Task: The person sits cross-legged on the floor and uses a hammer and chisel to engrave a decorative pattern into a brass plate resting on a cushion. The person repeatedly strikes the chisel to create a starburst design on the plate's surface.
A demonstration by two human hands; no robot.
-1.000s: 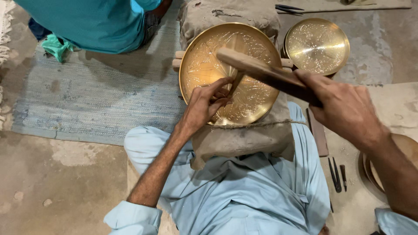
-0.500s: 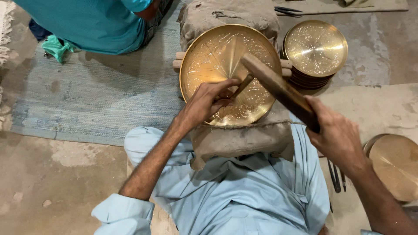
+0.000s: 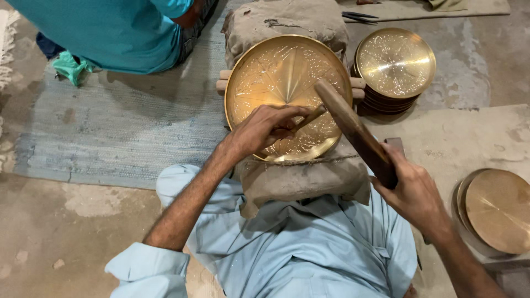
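Change: the mallet (image 3: 353, 129) has come down since half a second ago; its head now sits at the top of the punch (image 3: 311, 116), where before it was raised above it.
Left hand: the left hand (image 3: 264, 128) is closed around the punch, fingers pinching the thin rod, heel of the hand over the lower part of the plate (image 3: 287, 94).
Right hand: the right hand (image 3: 411, 190) is clenched on the lower end of the dark wooden mallet, whose shaft slants up and left toward the plate.
Plate: round, brass-coloured, engraved with lines fanning from the centre; it lies tilted on a cloth-wrapped block (image 3: 301, 176) between the person's knees, with wooden rods (image 3: 223, 80) showing at its left edge.
Punch: tilted, its tip on the lower right part of the plate; the exact contact is hidden by the fingers.
Stack: more plates (image 3: 395, 63) are piled just right of the worked plate.
Disc: a plain disc (image 3: 499, 209) lies on the floor at far right.
Other person: a teal sleeve (image 3: 110, 33) at top left, on a blue mat (image 3: 121, 121).
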